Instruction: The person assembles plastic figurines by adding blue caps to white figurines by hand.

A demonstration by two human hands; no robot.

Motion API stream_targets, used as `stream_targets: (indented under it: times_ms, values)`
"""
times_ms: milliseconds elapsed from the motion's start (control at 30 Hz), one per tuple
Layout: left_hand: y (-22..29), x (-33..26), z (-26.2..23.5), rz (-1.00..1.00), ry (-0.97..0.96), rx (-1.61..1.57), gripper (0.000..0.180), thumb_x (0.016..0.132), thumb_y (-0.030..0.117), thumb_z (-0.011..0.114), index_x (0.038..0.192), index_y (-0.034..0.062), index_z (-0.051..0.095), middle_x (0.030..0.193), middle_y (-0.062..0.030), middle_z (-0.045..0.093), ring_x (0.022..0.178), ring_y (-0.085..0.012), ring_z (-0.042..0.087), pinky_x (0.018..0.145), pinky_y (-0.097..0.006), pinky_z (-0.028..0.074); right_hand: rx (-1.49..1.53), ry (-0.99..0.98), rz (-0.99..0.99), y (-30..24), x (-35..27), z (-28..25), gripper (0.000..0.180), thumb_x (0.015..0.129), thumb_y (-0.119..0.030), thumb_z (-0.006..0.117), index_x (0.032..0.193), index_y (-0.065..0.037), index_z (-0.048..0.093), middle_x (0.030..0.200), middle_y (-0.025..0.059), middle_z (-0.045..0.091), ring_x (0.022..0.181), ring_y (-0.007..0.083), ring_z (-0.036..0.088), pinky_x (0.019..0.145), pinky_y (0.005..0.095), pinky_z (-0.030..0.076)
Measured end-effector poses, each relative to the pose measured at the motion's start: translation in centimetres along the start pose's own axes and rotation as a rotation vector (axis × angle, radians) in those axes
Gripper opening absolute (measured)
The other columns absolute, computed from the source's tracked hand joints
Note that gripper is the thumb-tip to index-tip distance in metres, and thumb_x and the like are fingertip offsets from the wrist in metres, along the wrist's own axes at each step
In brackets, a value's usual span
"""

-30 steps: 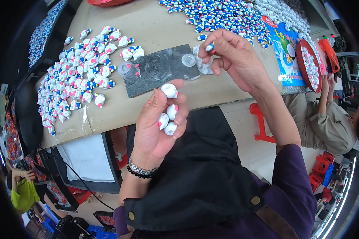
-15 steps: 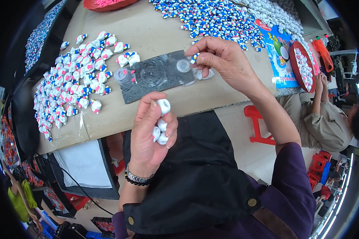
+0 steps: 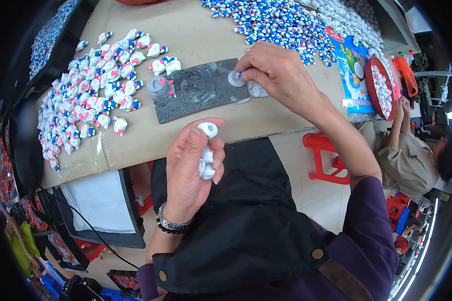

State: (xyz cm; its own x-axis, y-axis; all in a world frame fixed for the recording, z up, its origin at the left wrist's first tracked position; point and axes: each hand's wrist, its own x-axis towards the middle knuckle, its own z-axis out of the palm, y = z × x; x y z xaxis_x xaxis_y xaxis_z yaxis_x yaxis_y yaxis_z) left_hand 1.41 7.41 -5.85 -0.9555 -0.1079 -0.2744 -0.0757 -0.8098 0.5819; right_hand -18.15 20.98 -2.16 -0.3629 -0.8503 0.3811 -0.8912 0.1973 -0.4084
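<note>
A person's left hand (image 3: 188, 168) is raised over a black apron (image 3: 241, 220), fingers curled shut around several small white figurines with pink marks (image 3: 206, 155), one pinched at the top between thumb and forefinger. Since half a second ago this hand has barely shifted, its clutch of pieces unchanged. The right hand (image 3: 281, 75) has edged slightly down and right along a dark grey stone slab (image 3: 196, 90) on the cardboard-covered table (image 3: 206, 35), where its fingertips press together on a tiny blue-tipped piece against a clear round disc (image 3: 234, 78); a second white piece lies tucked under its palm, mostly hidden. A small clear plastic cup (image 3: 160, 89) stands at the slab's left end. To the left lies a spread of finished white, pink and blue figurines (image 3: 90, 100); a denser heap of blue and white pieces (image 3: 281, 20) is cut off by the top edge. What the pinched piece is cannot be made out. At right, a seated co-worker in a tan shirt (image 3: 409, 160) is partly cut off.
</note>
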Motion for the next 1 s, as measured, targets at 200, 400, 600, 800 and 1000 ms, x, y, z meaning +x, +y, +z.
stream_targets:
  times_ms: [200,400,600,800,1000]
  values:
    - [0.4,-0.2,0.1,0.035,0.067,0.044,0.043,0.099,0.036,0.05,0.117,-0.0022,0.055,0.083,-0.0076,0.057,0.06,-0.0084,0.05,0.042,-0.02,0.039,-0.181,-0.075,-0.048,-0.3,0.5,0.5,0.01,0.075,0.001,0.066,0.083,-0.001,0.061,0.077,0.009,0.057,0.08,0.0273,0.057,0.068,0.0368,0.047]
    - [-0.2,0.4,0.0,0.067,0.038,0.037,0.039,0.098,0.034,0.053,0.119,0.0005,0.052,0.087,-0.0062,0.06,0.059,-0.0091,0.05,0.041,-0.022,0.039,-0.155,-0.078,-0.051,-0.3,0.2,0.3,0.011,0.074,0.001,0.066,0.083,-0.002,0.06,0.079,0.0085,0.057,0.081,0.0268,0.058,0.068,0.0369,0.048]
    - [-0.4,0.9,0.6,0.077,0.071,0.023,0.037,0.095,0.029,0.059,0.118,0.0006,0.054,0.094,-0.0093,0.062,0.06,-0.0093,0.052,0.043,-0.021,0.041,-0.255,-0.062,-0.06,-0.9,0.1,0.3,0.009,0.074,0.001,0.065,0.08,-0.001,0.06,0.076,0.0088,0.056,0.081,0.0284,0.058,0.067,0.0371,0.048]
    - [-0.5,1.4,1.1,0.117,0.067,0.015,0.035,0.097,0.029,0.056,0.119,0.002,0.052,0.099,-0.0098,0.062,0.06,-0.0087,0.051,0.044,-0.022,0.041,0.225,0.01,0.373,-2.2,0.2,-0.4,0.008,0.08,-0.001,0.068,0.088,-0.001,0.066,0.083,0.0048,0.064,0.072,0.0142,0.061,0.063,0.0282,0.048]
    - [-1.0,2.3,1.8,0.121,0.064,-0.009,0.028,0.098,0.028,0.054,0.112,0.0047,0.052,0.1,-0.0089,0.061,0.06,-0.0084,0.052,0.044,-0.023,0.042,0.752,0.245,0.378,-4.7,-0.8,0.8,0.005,0.081,0.001,0.069,0.085,0.003,0.068,0.074,0.0046,0.067,0.071,0.0077,0.064,0.062,0.0221,0.051]
